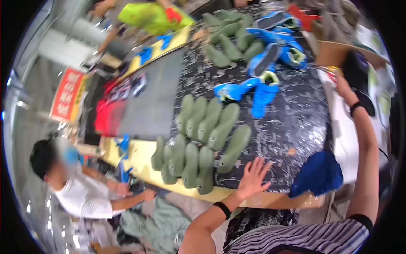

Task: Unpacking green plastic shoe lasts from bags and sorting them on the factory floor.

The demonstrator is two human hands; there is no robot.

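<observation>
We see the black speckled worktop (292, 114) stretching ahead of both hands, wide enough to keep the stock sorted in groups. Just ahead and to the left of our left hand (252, 177) lie the green shoe lasts (202, 139), laid side by side in two rows, likely so each can be picked off singly; the nearest last almost meets our fingertips. Our left hand is spread flat, fingers fanned, hovering or resting at the near edge, gripping nothing. Farther ahead lie blue shoe uppers (258, 91), apart from the lasts, and more green lasts beyond. Between our hands, at the near edge, a blue cloth (318, 173) lies bunched. Our right hand (344, 89) is raised far to the right toward a dark object; we cannot tell whether it grips it. To the left, low down, a person in a white shirt (82, 194) bends over.
</observation>
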